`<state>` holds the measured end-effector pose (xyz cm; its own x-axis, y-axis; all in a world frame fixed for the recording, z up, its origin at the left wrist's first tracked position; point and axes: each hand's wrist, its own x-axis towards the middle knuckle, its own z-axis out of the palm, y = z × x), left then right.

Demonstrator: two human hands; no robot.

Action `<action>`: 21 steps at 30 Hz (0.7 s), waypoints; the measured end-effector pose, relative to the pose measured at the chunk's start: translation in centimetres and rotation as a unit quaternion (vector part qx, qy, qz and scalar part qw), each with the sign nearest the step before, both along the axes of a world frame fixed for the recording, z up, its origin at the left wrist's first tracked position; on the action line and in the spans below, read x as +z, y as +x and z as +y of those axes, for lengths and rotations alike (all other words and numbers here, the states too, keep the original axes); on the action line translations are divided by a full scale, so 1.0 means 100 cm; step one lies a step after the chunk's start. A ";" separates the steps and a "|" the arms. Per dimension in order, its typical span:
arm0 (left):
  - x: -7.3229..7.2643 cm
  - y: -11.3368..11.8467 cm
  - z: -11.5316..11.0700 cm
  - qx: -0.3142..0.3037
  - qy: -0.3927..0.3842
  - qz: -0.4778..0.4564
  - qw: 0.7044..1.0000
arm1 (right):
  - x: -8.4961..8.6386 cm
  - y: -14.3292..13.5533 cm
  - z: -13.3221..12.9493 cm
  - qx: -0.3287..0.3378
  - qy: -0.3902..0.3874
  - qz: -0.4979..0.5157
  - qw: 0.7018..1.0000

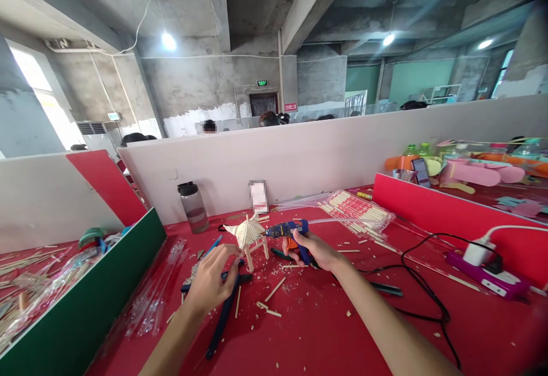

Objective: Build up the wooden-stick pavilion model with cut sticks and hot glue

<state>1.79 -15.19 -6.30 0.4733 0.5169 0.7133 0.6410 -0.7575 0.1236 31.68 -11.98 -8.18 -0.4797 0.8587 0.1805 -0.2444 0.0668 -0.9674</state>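
My right hand [314,249] is wrapped round a blue hot glue gun [285,229], its nozzle pointing left. The nozzle tip is at the right side of a small wooden pavilion model [248,232] with a ribbed, pointed roof and stick legs. A clear glue stick trails out behind the gun. On the model's left is my left hand [216,273], fingers curled and pressed together near a leg and the roof edge; what they pinch is too small to make out. Blue-handled pliers [223,322] lie just below, partly behind that hand.
Wood scraps and short sticks litter the red table [317,330]. A water bottle [192,207] stands at back left, near plastic wrappers [156,284]. Bundled sticks [355,213] lie at back right. A black cable [428,284] runs to a purple power strip [488,273]. Low partitions flank the table.
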 end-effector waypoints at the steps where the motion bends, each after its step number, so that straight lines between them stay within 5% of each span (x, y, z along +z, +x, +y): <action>1: 0.000 0.000 0.000 -0.002 0.001 0.000 1.000 | 0.000 0.004 -0.001 0.022 0.004 0.000 1.000; 6: 0.000 0.000 0.000 -0.007 0.003 0.000 1.000 | 0.007 0.016 -0.007 0.073 0.044 0.006 0.996; 12: 0.002 0.001 -0.001 -0.001 0.016 0.003 1.000 | 0.013 0.037 0.008 -0.140 0.067 -0.017 0.988; 14: 0.002 0.001 -0.001 -0.001 0.020 0.003 1.000 | 0.008 0.050 0.018 -0.244 0.066 -0.111 0.961; 16: 0.003 0.001 -0.001 -0.001 0.021 0.004 1.000 | 0.001 0.063 0.027 -0.344 0.062 -0.256 0.901; 18: 0.003 0.001 -0.001 -0.002 0.023 0.004 1.000 | -0.007 0.074 0.035 -0.382 0.054 -0.359 0.850; 21: 0.003 0.000 -0.002 -0.006 0.026 0.002 1.000 | -0.019 0.082 0.044 -0.404 0.040 -0.418 0.813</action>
<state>1.83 -15.35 -5.99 0.4824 0.4738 0.7367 0.6328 -0.7701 0.0809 39.84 -7.61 -10.07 0.2517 0.9558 0.1519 0.6500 -0.0507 -0.7582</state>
